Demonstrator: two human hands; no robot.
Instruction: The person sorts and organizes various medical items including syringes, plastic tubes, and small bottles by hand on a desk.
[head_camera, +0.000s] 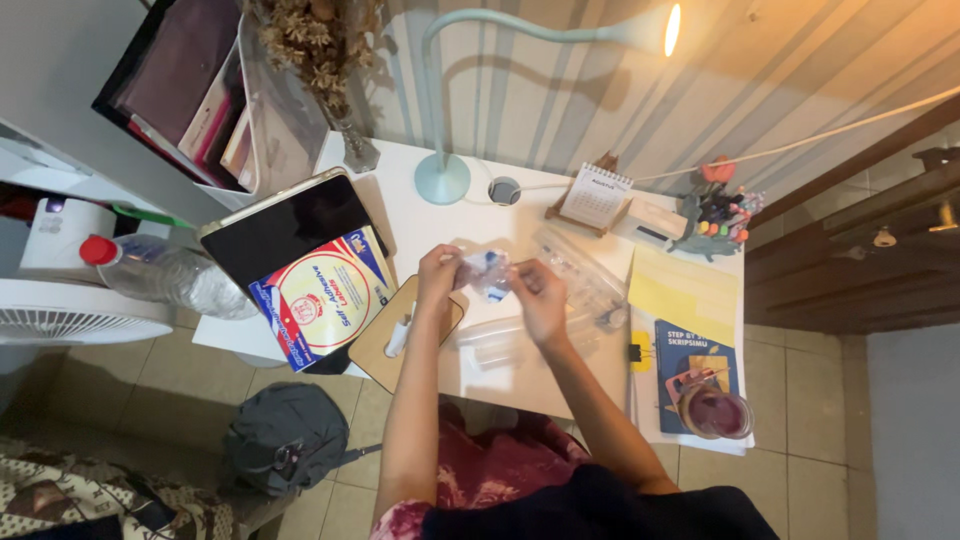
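Both of my hands meet above the white desk (430, 215), holding a small clear plastic bag (489, 272) with blue and white contents. My left hand (439, 272) pinches its left edge, and my right hand (540, 295) grips its right side. Just below the hands, more clear plastic packaging (500, 342) lies on the desk. A brown board (372, 350) with a small white tube (398, 336) on it sits under my left forearm.
A dark tablet (285, 225) and a pack of label sheets (325, 295) lie at the left. A lit desk lamp (442, 175), small calendar (594, 196), pen holder (715, 215), yellow paper (680, 290), blue book (690, 365) and glass (716, 412) stand around. A grey bag (285, 435) sits on the floor.
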